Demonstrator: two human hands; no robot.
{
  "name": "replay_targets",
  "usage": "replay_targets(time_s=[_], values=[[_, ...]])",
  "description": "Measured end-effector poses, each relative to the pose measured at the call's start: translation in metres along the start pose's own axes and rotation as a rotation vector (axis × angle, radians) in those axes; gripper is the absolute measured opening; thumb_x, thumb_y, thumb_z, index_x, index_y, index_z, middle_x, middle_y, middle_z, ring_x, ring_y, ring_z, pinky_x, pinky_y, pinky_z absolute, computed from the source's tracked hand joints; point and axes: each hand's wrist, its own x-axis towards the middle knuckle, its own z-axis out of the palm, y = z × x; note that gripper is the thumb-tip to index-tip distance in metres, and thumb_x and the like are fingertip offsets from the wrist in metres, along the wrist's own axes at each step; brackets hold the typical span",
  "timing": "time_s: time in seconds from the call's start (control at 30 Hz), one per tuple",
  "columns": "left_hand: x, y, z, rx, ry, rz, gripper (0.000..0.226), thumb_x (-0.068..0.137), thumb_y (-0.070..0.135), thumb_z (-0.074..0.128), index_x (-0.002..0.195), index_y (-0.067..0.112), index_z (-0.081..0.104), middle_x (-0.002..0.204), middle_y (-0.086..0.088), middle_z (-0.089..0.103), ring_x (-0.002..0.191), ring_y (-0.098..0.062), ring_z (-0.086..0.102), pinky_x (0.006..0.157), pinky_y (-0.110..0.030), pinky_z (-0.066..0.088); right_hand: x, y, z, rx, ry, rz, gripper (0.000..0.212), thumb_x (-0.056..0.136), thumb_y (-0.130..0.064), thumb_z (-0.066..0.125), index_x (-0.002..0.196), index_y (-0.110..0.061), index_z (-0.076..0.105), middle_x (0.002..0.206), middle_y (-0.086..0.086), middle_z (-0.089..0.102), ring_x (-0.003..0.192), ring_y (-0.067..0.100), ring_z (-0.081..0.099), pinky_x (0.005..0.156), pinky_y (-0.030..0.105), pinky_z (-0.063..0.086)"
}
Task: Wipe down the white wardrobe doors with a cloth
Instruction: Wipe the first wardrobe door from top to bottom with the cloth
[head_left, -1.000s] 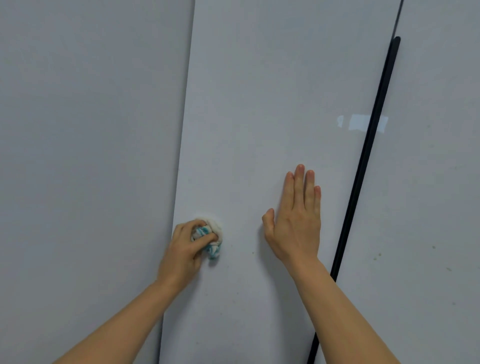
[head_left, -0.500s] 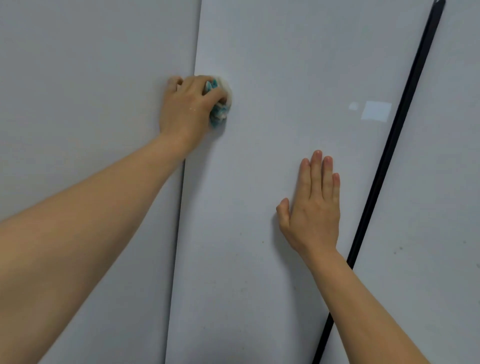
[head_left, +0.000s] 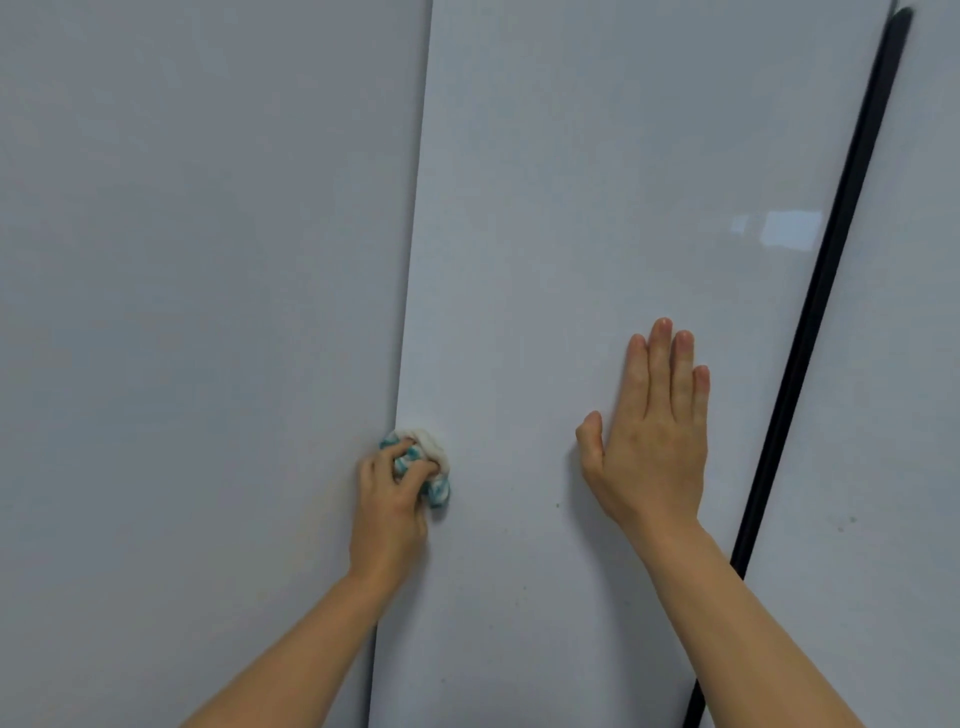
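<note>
A glossy white wardrobe door (head_left: 597, 208) fills the middle of the head view. My left hand (head_left: 389, 499) grips a bunched white and teal cloth (head_left: 428, 462) and holds it against the door's left edge, low down. My right hand (head_left: 649, 441) lies flat on the same door with straight fingers pointing up, to the right of the cloth. A few small dark specks show on the door below my hands.
Another white door panel (head_left: 197, 312) stands to the left, set slightly behind. A black vertical strip (head_left: 826, 291) runs along the middle door's right edge, with a further white panel (head_left: 904, 415) beyond it.
My left hand has come back down the door's left edge with the cloth, after being up high half a second ago. My right hand stays flat on the door.
</note>
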Motion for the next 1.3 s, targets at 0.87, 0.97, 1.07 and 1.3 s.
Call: replay_targets(time_s=[0.87, 0.97, 1.07, 1.3], values=[[-0.036, 0.079, 0.036, -0.046, -0.058, 0.352, 0.026, 0.096, 0.031, 0.056, 0.117, 0.022, 0.068, 0.131, -0.006, 0.051, 0.110, -0.032, 0.052, 0.084, -0.039, 0.050, -0.096, 0.012, -0.038, 0.347, 0.068, -0.083, 0.052, 0.084, -0.010, 0.054, 0.135, -0.009, 0.062, 0.152, 0.008, 0.052, 0.136, 0.032, 0.049, 0.109, 0.040, 0.041], [-0.021, 0.071, 0.032, -0.090, 0.026, 0.289, 0.025, 0.096, 0.029, 0.058, 0.117, 0.023, 0.069, 0.130, -0.002, 0.049, 0.111, -0.031, 0.053, 0.086, -0.040, 0.051, -0.166, 0.020, -0.021, 0.378, 0.007, -0.008, 0.034, 0.083, -0.015, 0.061, 0.116, -0.016, 0.072, 0.131, 0.001, 0.062, 0.112, 0.026, 0.059, 0.089, 0.038, 0.046], [-0.002, 0.078, 0.035, -0.210, 0.175, 0.004, 0.022, 0.098, 0.026, 0.056, 0.119, 0.027, 0.064, 0.131, 0.001, 0.042, 0.120, -0.025, 0.048, 0.095, -0.046, 0.051, -0.190, 0.047, -0.023, 0.420, 0.032, 0.205, 0.021, 0.090, -0.020, 0.060, 0.108, -0.018, 0.071, 0.109, -0.007, 0.061, 0.089, 0.014, 0.058, 0.068, 0.036, 0.050], [-0.081, 0.154, 0.072, -0.203, -0.144, 0.428, 0.025, 0.094, 0.029, 0.064, 0.119, 0.027, 0.064, 0.129, -0.001, 0.046, 0.113, -0.027, 0.047, 0.084, -0.038, 0.053, -0.145, 0.081, -0.054, 0.301, -0.108, 0.448, 0.028, 0.098, -0.042, 0.055, 0.083, -0.024, 0.069, 0.062, -0.011, 0.064, 0.058, 0.022, 0.061, 0.056, 0.035, 0.050]])
